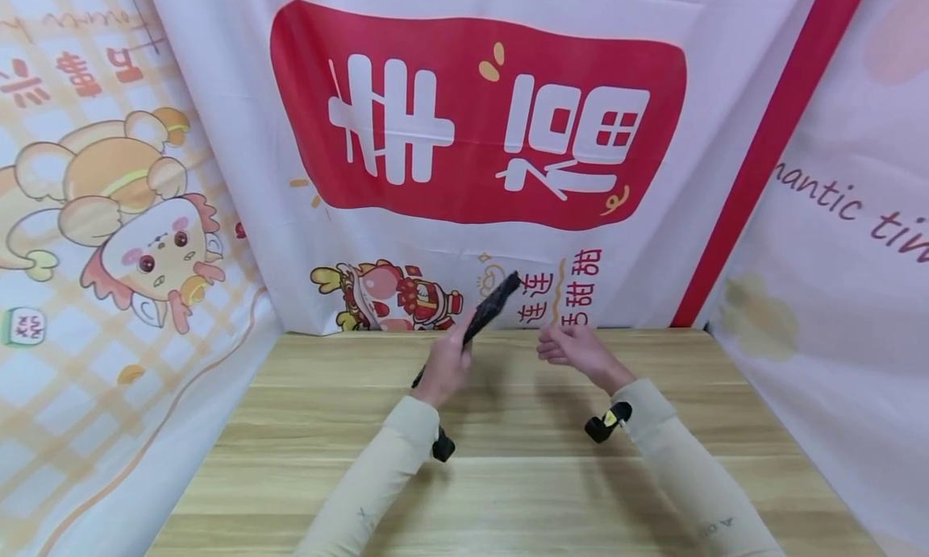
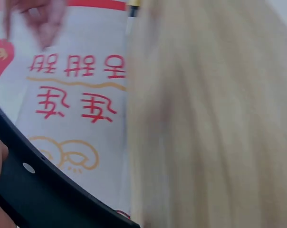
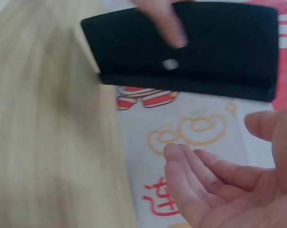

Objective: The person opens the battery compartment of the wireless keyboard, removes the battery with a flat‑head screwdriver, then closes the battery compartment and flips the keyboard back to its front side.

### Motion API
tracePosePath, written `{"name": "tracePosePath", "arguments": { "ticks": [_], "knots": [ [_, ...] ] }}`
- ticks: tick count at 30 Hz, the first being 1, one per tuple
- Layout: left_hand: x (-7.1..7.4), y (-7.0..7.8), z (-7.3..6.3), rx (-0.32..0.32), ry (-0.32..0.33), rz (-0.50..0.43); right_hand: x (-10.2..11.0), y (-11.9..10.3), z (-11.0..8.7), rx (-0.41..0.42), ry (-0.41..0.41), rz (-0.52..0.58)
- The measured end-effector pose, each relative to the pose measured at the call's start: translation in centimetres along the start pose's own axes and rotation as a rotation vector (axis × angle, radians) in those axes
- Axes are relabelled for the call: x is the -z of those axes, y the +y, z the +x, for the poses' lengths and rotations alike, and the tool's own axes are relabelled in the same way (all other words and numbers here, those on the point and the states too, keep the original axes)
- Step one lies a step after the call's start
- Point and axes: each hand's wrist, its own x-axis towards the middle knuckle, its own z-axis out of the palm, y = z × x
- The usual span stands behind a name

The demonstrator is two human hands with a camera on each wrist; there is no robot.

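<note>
A flat black case point(image 1: 493, 305) with a small silver round spot, perhaps a snap, is held above the table by my left hand point(image 1: 444, 365). In the right wrist view the case point(image 3: 229, 47) looks long and rectangular, with a folded strip along its lower edge, and the left thumb point(image 3: 174, 33) presses on its face. Its curved edge crosses the lower left of the left wrist view. My right hand point(image 1: 576, 351) hovers to the right of the case, apart from it. Palm up and fingers relaxed, the right hand point(image 3: 224, 185) holds nothing.
Beneath both hands lies a wood-grain table point(image 1: 508, 492). White printed cloth point(image 1: 479, 251) with red lettering hangs along its far edge, and patterned cloths point(image 1: 109, 363) rise at the left and right. Black wrist cameras point(image 1: 443, 444) are strapped to both wrists.
</note>
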Motion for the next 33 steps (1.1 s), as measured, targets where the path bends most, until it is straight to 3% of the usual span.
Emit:
{"name": "tracePosePath", "arguments": {
  "ticks": [6,11,14,16,20,23,29,33],
  "knots": [
    [0.5,0.2,0.9,0.19,0.161,-0.218,-1.8,2.4,0.2,-0.044,-0.052,-0.036],
    [0.8,0.8,1.3,0.486,0.301,-0.367,-3.4,3.9,0.4,-0.075,-0.07,-0.023],
    [0.9,1.1,1.4,0.658,0.38,-0.507,-4.7,4.7,0.8,-0.084,-0.057,0.012],
    [0.9,1.2,1.4,0.734,0.433,-0.632,-5.6,5.2,1.1,-0.096,-0.045,0.076],
    [0.7,1.5,1.2,0.817,0.527,-0.903,-7.3,6.2,1.5,-0.108,-0.032,0.255],
    [0.4,1.6,0.8,0.868,0.568,-1.029,-8.4,6.7,1.6,-0.119,-0.019,0.418],
    [-0.6,1.2,-0.4,0.978,0.598,-1.142,-9.8,7.3,1.2,-0.132,0.012,0.699],
    [-1.0,0.6,-0.8,1.023,0.601,-1.17,-9.7,7.4,1.0,-0.125,0.082,0.73]
  ]
}}
